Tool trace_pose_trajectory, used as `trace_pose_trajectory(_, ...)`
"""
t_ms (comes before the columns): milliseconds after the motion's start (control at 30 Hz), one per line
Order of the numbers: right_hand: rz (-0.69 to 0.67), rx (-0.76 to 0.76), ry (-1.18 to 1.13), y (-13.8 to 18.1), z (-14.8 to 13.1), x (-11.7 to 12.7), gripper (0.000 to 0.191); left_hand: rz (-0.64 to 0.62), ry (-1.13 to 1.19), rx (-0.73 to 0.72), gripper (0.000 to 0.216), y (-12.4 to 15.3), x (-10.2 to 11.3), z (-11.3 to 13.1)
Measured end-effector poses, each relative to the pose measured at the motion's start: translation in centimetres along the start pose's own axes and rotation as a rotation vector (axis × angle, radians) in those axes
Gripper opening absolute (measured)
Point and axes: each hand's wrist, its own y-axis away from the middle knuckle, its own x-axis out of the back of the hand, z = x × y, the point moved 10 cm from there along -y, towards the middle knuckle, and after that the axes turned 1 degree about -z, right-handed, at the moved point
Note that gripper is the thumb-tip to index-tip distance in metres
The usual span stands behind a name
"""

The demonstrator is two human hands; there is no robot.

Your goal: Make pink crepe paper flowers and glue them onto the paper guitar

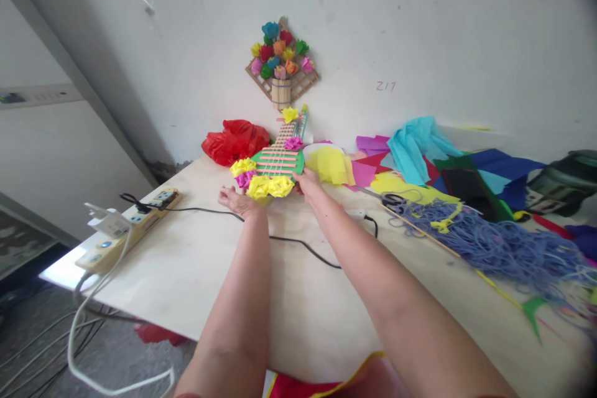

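Note:
A small craft guitar [278, 162] with a green body, wooden strips and pale strings stands tilted back at the far part of the table. Yellow and pink crepe-paper flowers [269, 186] edge its lower end. My right hand [308, 183] grips the body's lower right edge between thumb and fingers. By the lower left flowers is my left hand [237, 201], its fingers partly spread and apart from the guitar's face. Whether its far side touches the flowers is hard to see.
Left, a power strip [135, 224] holds plugs; a black cable crosses the table [181, 273]. Right lie blue string [494, 249], scissors [394, 200], a thin stick [420, 230] and coloured paper [420, 149]. A red plastic bag [236, 142] and wall-hung flower ornament [281, 62] are behind.

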Motion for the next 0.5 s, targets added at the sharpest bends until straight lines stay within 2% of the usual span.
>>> trace_pose_trajectory(133,0.008,0.084,-0.088,1.1,-2.3,2.8,0.009,-0.156,0.083,0.127,0.037,1.4,-2.2,-1.3)
trace_pose_trajectory(267,0.009,0.21,-0.161,2.2,-3.7,5.8,0.021,-0.391,0.284,0.372,0.028,4.6,-5.2,-2.7)
trace_pose_trajectory(433,0.067,0.312,-0.218,3.2,-4.1,10.2,0.034,-0.807,0.375,0.456,0.03,9.4,-8.2,-1.4)
trace_pose_trajectory(500,0.089,0.306,-0.224,3.5,-3.9,11.6,0.037,-0.927,0.374,0.48,0.029,11.2,-8.8,-1.1)
